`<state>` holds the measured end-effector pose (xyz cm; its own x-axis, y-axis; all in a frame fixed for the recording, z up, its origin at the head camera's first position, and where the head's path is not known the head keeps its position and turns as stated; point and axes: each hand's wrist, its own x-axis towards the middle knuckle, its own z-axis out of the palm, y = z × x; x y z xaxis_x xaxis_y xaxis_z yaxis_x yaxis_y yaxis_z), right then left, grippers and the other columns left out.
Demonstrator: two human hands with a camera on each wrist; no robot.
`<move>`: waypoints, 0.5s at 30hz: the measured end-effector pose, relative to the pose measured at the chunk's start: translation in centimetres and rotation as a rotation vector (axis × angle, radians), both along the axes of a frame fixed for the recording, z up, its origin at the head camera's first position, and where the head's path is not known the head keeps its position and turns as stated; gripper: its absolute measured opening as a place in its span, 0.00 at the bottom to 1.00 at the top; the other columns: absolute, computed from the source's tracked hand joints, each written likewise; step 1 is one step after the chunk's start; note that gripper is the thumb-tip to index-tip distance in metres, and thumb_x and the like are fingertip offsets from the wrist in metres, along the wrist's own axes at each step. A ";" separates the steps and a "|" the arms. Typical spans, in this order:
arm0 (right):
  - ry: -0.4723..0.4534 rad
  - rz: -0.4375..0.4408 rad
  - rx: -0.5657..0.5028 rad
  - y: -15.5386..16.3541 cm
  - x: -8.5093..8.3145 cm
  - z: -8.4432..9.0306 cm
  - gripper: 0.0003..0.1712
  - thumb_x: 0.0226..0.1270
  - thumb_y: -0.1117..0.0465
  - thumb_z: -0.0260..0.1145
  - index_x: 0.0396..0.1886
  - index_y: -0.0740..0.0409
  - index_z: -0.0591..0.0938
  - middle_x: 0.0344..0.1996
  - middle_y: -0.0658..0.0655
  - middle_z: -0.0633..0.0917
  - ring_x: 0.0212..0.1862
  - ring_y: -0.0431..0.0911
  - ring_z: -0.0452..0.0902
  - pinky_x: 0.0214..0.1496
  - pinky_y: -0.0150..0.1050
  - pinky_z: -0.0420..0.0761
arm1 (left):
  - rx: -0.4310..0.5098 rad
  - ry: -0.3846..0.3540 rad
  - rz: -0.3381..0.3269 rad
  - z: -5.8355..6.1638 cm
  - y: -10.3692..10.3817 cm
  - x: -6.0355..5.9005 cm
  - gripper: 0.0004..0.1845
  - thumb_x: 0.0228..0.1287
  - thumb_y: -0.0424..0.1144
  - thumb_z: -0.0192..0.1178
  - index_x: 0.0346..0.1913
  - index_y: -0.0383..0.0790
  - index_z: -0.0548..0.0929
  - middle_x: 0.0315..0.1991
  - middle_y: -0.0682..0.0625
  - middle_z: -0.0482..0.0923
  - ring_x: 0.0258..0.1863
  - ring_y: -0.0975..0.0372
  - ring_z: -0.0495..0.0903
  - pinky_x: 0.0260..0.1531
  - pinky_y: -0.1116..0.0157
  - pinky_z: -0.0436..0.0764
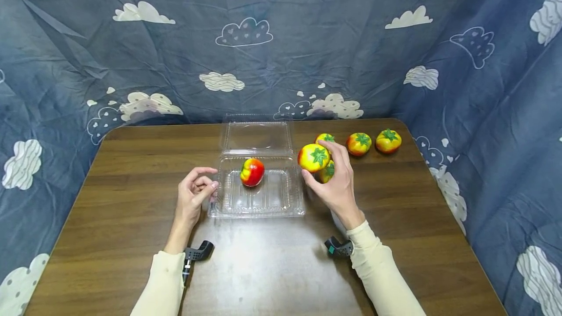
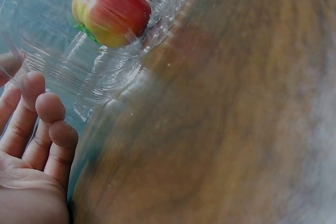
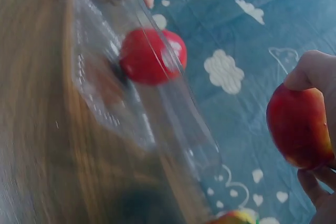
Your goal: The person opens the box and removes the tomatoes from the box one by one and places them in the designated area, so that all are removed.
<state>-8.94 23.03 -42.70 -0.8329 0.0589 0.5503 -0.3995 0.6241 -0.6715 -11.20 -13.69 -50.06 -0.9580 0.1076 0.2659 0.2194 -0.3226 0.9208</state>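
One yellow-red tomato (image 1: pixel 313 157) clamped in right grip (image 1: pixel 335 184); left grip (image 1: pixel 193 196) loose, empty.

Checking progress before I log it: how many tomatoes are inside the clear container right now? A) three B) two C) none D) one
D: a single tomato lies in the clear container, while the right hand holds another tomato just outside its right edge.

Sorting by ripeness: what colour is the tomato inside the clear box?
Red with yellow, the tomato; head view shows it best.
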 end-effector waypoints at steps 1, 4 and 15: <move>0.002 -0.011 0.001 0.5 0.0 -0.1 0.45 0.53 0.52 0.82 0.71 0.53 0.76 0.65 0.56 0.77 0.67 0.48 0.73 0.71 0.41 0.75 | 0.000 -0.002 -0.003 0.0 0.0 0.0 0.18 0.63 0.15 0.61 0.54 0.12 0.73 0.23 0.51 0.82 0.16 0.64 0.78 0.16 0.72 0.80; 0.017 -0.050 0.004 1.9 0.0 -0.4 0.44 0.52 0.53 0.82 0.71 0.55 0.77 0.64 0.58 0.78 0.66 0.50 0.74 0.71 0.38 0.73 | 0.001 -0.009 -0.008 0.0 0.0 -0.1 0.18 0.63 0.15 0.61 0.55 0.13 0.74 0.23 0.50 0.82 0.17 0.65 0.79 0.17 0.72 0.81; 0.023 -0.162 0.022 6.8 0.6 -1.7 0.44 0.55 0.55 0.82 0.72 0.53 0.77 0.65 0.58 0.79 0.67 0.53 0.73 0.74 0.39 0.69 | 0.005 -0.021 0.007 0.2 0.1 -0.1 0.18 0.62 0.15 0.61 0.54 0.13 0.74 0.22 0.45 0.81 0.16 0.64 0.79 0.16 0.71 0.81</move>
